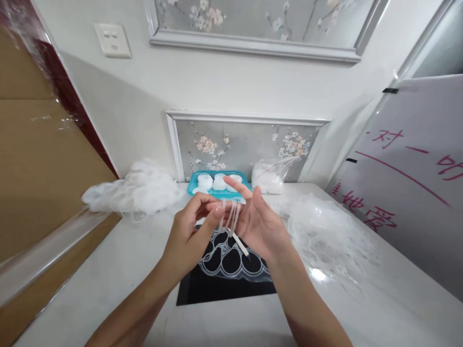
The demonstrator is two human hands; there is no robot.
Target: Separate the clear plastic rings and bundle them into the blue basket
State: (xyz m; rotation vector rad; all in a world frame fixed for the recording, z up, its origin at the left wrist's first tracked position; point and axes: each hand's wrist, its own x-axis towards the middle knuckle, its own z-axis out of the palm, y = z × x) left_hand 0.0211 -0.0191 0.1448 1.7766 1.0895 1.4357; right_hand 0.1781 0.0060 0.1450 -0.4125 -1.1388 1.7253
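Note:
Several thin translucent rings [234, 218] are looped over the lower fingers of my right hand [265, 224]. Its thumb and index finger are stretched out and apart. My left hand [193, 229] is closed beside it, thumb and fingers pinched at the left side of these rings. Below both hands, a clear sheet with large round holes [231, 274] lies on a black mat [217, 291]. A slim white stick with a dark tip [240, 246] rests on that sheet, partly hidden by my hands.
Behind my hands a blue tray [191, 185] holds several white round pieces. A heap of translucent rings [135, 190] sits left; another translucent pile [325, 236] is at right. A clear bag with white contents [269, 177] stands near the wall. A whiteboard [408, 168] borders the right.

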